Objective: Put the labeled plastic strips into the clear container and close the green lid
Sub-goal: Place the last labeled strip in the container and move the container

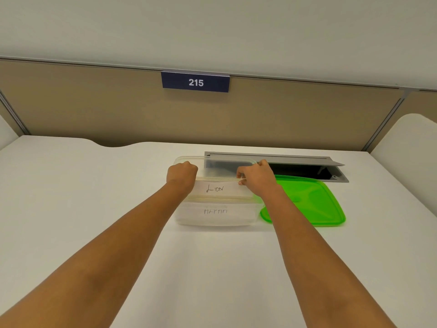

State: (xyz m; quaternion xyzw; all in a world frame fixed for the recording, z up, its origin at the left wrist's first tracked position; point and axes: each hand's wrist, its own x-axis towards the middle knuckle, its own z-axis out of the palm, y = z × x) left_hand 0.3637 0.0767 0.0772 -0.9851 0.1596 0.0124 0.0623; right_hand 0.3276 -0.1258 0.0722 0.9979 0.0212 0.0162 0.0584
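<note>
Fingers [241,174] of the right hand [256,177] pinch one end of the white flat plastic strip lettered LION [214,188]. The left hand [181,173], curled in a fist, appears to grip the other end. The strip hangs about rim level over the clear rectangular plastic container [179,220], where a second lettered strip [215,211] shows through the near wall. Thin and light, likely bendy and slick, it handles best by its ends. The flat green plastic lid [309,202] lies just right, off.
</note>
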